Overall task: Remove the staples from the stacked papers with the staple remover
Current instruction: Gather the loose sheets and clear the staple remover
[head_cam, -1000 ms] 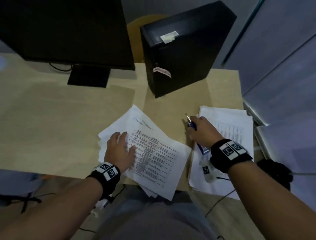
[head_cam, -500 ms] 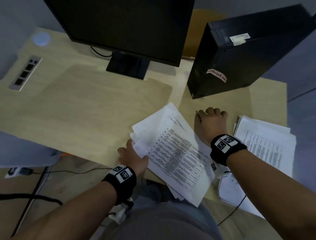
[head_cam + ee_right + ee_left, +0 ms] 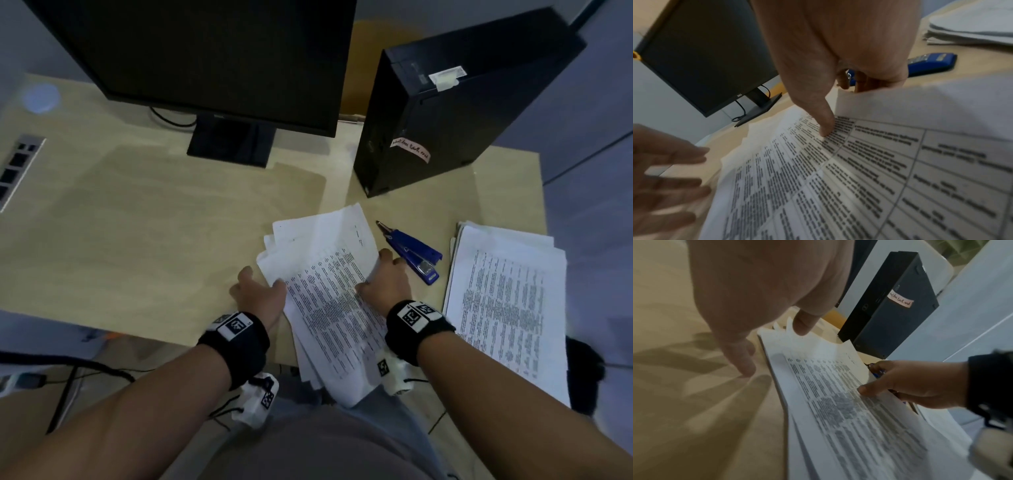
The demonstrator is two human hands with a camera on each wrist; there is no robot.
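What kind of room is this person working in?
Most likely an office desk: a black monitor, a desktop computer tower, and stacks of printed papers on a wooden desk.

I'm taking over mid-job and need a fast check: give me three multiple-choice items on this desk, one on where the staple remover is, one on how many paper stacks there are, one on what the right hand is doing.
1. Where does the blue staple remover lie?
A. on the desk between the two paper stacks
B. in the left hand
C. on top of the computer tower

2. How many paper stacks are on the desk?
A. one
B. two
C. four

3. What is the right hand doing?
A. gripping the staple remover
B. hanging idle off the desk
C. pinching the right edge of the near stack

Answers: 1 A, the head view shows it on bare wood left of the far stack. 2 B, one under the hands, one at the right. 3 C, the thumb lies on the print and the fingers curl under the sheets, while the left hand touches the left edge.
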